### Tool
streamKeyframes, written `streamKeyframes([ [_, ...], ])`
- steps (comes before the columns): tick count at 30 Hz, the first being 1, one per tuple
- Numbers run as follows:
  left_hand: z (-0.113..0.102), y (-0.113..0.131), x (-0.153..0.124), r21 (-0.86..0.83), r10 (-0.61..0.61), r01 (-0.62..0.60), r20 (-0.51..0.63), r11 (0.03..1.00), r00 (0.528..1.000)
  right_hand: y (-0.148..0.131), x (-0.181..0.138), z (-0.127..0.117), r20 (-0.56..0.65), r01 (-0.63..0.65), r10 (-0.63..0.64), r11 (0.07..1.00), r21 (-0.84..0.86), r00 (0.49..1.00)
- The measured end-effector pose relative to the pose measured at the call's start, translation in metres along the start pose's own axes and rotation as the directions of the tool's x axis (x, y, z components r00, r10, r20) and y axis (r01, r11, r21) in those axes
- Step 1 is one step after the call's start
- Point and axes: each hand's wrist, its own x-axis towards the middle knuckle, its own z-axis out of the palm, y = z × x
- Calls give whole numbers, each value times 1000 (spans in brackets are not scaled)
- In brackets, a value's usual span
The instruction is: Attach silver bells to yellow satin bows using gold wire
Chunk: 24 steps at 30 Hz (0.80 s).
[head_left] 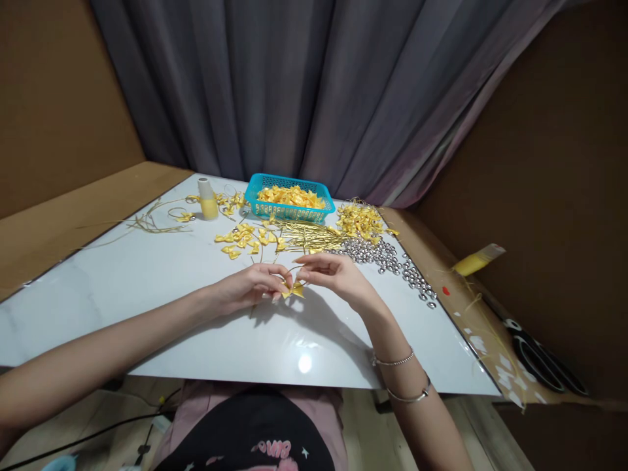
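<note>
My left hand (250, 284) pinches a small yellow ribbon bow (297, 290) between thumb and fingers, just above the white table. Facing it, my right hand (333, 275) is closed on a thin gold cord (293, 268), which curves up from the bow in a loop. Exactly where the cord meets the bow is hidden by the fingertips. Beyond my hands lie loose yellow bows (238, 239) and a bundle of straight gold cords (309, 235). Many small silver rings (367, 252) are spread just past my right hand.
A blue basket (330, 204) of yellow bows stands at the back. To its right is a heap of bows with cords (358, 219); to its left, a yellow-filled bottle (209, 203). Black-handled scissors (540, 360) lie on the cardboard at right, near another yellow container (478, 260).
</note>
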Motion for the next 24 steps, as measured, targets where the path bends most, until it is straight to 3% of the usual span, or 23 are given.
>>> streamKeyframes([
  [3, -1, -1, 0, -47, 7, -7, 2, 999, 1000, -3, -3, -3, 152, 0, 11, 997, -72, 988],
  [5, -2, -1, 1, -63, 4, -3, 10, 998, 1000, -3, -3, -4, 186, 37, -9, 989, -144, 982],
  [9, -1, -1, 1, -91, 6, -2, 40, 996, 999, -2, -3, -3, 181, 81, -42, 974, -212, 983],
  [15, -3, -2, 1, -63, 26, -22, 54, 998, 998, -1, -4, 1, 215, -27, 35, 999, -37, 976],
  [24, -5, -2, 2, -55, 33, -29, 66, 998, 997, -5, -7, 1, 176, -32, 39, 999, -41, 984],
])
